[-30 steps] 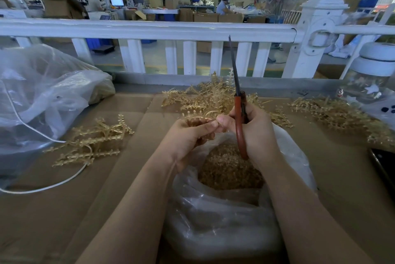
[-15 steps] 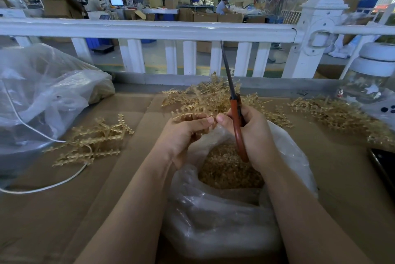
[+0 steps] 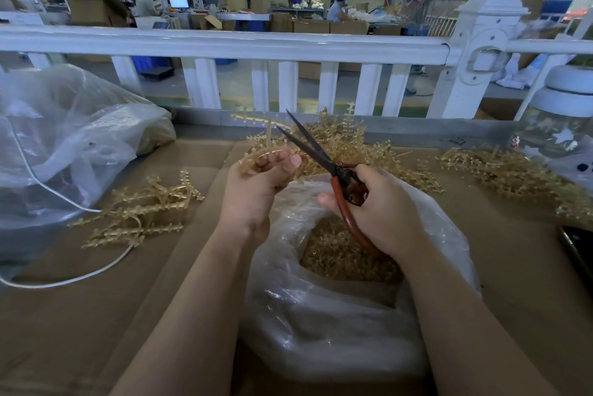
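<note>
My left hand (image 3: pixel 256 190) grips a tan plastic sprue strip (image 3: pixel 260 152) that curls up above its fingers. My right hand (image 3: pixel 382 206) holds red-handled scissors (image 3: pixel 321 155), whose dark blades are parted and point up-left toward the strip. Both hands hover over a clear plastic bag (image 3: pixel 337 315) whose open mouth shows several small cut tan pieces (image 3: pixel 340 257). The bag sits on the cardboard-covered table (image 3: pixel 96 315).
Piles of tan sprues lie at the left (image 3: pixel 141 209), behind the hands (image 3: pixel 359 145) and at the right (image 3: pixel 513 171). A large crumpled plastic bag (image 3: pixel 64 145) and white cable (image 3: pixel 64 280) fill the left. A white railing (image 3: pixel 224 46) borders the table; a lidded jar (image 3: pixel 564 126) stands right.
The scissors have tilted from nearly upright to pointing up-left and their blades have opened. My left hand has lifted a sprue strip and the hands have moved slightly apart.
</note>
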Action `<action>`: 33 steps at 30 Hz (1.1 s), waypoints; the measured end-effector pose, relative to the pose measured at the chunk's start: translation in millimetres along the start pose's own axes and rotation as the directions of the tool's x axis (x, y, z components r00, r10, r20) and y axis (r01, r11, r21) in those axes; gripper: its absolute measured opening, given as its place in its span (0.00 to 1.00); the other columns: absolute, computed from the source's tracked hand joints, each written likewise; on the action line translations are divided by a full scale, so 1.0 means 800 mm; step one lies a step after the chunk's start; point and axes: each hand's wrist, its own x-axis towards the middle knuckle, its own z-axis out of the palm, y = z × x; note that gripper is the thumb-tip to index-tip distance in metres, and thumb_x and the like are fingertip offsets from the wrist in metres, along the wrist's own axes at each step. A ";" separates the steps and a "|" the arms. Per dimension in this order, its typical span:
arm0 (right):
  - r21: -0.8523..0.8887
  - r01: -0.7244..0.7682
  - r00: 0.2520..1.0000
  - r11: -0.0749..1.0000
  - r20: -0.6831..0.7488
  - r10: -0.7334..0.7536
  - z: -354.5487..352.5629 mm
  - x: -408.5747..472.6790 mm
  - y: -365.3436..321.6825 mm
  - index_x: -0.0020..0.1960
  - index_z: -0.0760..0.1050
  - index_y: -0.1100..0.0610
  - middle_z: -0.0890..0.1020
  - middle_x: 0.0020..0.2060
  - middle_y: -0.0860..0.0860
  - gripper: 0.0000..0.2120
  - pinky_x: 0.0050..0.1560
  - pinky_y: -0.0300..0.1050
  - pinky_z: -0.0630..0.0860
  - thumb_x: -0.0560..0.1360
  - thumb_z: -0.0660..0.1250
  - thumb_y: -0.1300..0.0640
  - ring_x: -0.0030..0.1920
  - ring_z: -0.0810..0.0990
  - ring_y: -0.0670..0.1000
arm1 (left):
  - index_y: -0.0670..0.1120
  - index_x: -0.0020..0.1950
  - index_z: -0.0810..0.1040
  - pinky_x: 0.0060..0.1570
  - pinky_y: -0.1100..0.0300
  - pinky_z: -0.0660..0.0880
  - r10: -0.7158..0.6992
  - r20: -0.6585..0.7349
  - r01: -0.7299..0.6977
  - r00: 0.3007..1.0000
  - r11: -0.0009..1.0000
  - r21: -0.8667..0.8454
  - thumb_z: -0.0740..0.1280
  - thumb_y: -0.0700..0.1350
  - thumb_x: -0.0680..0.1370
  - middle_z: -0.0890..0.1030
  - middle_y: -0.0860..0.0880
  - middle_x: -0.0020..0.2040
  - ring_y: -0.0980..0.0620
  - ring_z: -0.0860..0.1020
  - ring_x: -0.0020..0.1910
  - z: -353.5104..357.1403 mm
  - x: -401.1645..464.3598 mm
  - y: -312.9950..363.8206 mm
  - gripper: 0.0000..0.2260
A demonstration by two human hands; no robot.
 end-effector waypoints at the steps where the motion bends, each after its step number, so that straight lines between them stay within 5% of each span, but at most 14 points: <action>1: -0.034 0.003 1.000 0.999 -0.004 -0.004 0.000 0.000 0.000 0.47 0.75 0.43 0.76 0.39 0.38 0.29 0.36 0.36 0.69 0.63 0.61 0.19 0.40 0.76 0.38 | 0.45 0.40 0.80 0.37 0.67 0.76 0.005 0.006 -0.005 1.000 1.000 0.004 0.75 0.39 0.68 0.83 0.53 0.35 0.58 0.82 0.37 0.000 0.000 0.000 0.05; 10: -0.136 0.056 0.997 0.989 -0.047 -0.063 -0.002 -0.003 -0.002 0.43 0.74 0.45 0.74 0.34 0.38 0.29 0.31 0.31 0.63 0.65 0.59 0.19 0.36 0.74 0.37 | 0.48 0.36 0.82 0.50 0.55 0.74 0.001 0.031 -0.002 1.000 0.999 0.051 0.75 0.44 0.64 0.82 0.51 0.37 0.49 0.79 0.45 -0.004 0.001 -0.004 0.04; 26: -0.103 0.018 1.000 0.994 -0.018 -0.020 -0.004 -0.002 -0.003 0.46 0.80 0.47 0.76 0.35 0.39 0.31 0.32 0.35 0.68 0.63 0.63 0.21 0.36 0.76 0.40 | 0.42 0.46 0.81 0.43 0.64 0.77 0.009 0.060 -0.012 0.998 0.999 0.049 0.74 0.43 0.66 0.83 0.50 0.40 0.55 0.81 0.41 -0.004 0.001 -0.001 0.11; 33: -0.097 0.017 0.999 0.995 -0.036 -0.021 -0.004 -0.001 -0.001 0.41 0.79 0.49 0.78 0.36 0.41 0.33 0.33 0.37 0.73 0.61 0.61 0.20 0.35 0.76 0.42 | 0.44 0.44 0.81 0.44 0.63 0.78 0.064 0.055 -0.068 0.996 0.994 0.089 0.68 0.37 0.78 0.84 0.51 0.37 0.55 0.81 0.38 -0.003 0.001 0.000 0.05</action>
